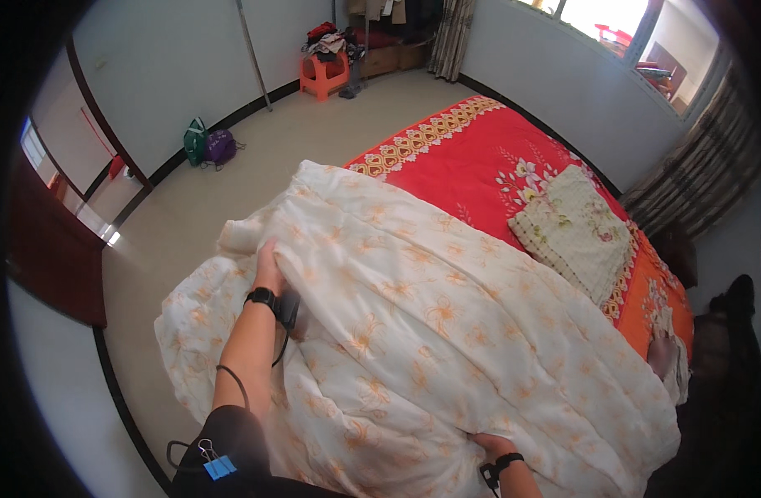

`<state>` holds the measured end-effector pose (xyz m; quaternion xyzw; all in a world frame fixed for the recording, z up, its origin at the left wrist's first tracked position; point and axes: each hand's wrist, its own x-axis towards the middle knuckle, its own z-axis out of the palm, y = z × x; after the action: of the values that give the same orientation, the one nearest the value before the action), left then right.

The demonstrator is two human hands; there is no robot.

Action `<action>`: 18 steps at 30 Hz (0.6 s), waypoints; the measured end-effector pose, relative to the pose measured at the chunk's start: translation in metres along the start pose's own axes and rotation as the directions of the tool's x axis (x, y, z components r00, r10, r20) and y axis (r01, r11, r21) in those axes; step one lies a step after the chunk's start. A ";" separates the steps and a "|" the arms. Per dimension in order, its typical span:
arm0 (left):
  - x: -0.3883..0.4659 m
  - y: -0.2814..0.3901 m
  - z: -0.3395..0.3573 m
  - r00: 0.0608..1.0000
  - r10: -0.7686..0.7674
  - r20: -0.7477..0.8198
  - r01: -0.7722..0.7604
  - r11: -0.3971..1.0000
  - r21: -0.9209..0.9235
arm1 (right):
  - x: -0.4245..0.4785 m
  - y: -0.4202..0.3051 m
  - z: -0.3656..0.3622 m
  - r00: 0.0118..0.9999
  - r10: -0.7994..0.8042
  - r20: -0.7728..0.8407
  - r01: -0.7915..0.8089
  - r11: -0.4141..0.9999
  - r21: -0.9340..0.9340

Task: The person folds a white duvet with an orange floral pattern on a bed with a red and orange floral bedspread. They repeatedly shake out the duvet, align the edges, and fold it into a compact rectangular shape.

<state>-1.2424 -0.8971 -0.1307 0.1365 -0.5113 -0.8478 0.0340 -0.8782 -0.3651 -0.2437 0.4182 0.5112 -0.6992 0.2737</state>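
Observation:
A thick white quilt (430, 311) printed with orange flowers spreads across the near part of the bed and hangs down towards me. My left hand (269, 269) grips its folded edge at the left. Lower down, my right hand (493, 444) pinches a fold near the bottom of the picture; some of its fingers are hidden in the cloth. Under the quilt lies a red bed sheet (436, 162) with a patterned gold border. A pale green floral folded cloth (573, 230) rests on the sheet, beyond the quilt.
Green and purple bags (215, 145) sit on the floor by the left wall. An orange plastic stool (324, 75) bears a heap of clothes. A metal pole (254, 56) stands nearby. At left is a doorway with a dark red door (56, 249); curtains (698, 155) hang by the window.

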 end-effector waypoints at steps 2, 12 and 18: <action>0.020 0.012 0.023 0.987 -0.006 -0.159 0.022 0.995 0.095 | 0.014 0.008 -0.012 1.000 -0.016 -0.013 0.013 0.987 -0.162; 0.120 0.149 0.219 0.202 0.541 0.817 -0.955 -0.074 0.286 | 0.007 -0.021 0.017 0.987 0.057 -0.153 -0.135 0.812 -0.568; 0.136 0.064 0.005 0.986 0.166 -0.028 -0.143 0.914 0.379 | 0.049 0.023 -0.020 0.994 -0.056 -0.097 0.001 0.868 -0.496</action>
<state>-1.3797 -0.9502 -0.0994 0.1248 -0.6720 -0.7244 0.0895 -0.8780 -0.3516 -0.2993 0.3637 0.6935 -0.5251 0.3332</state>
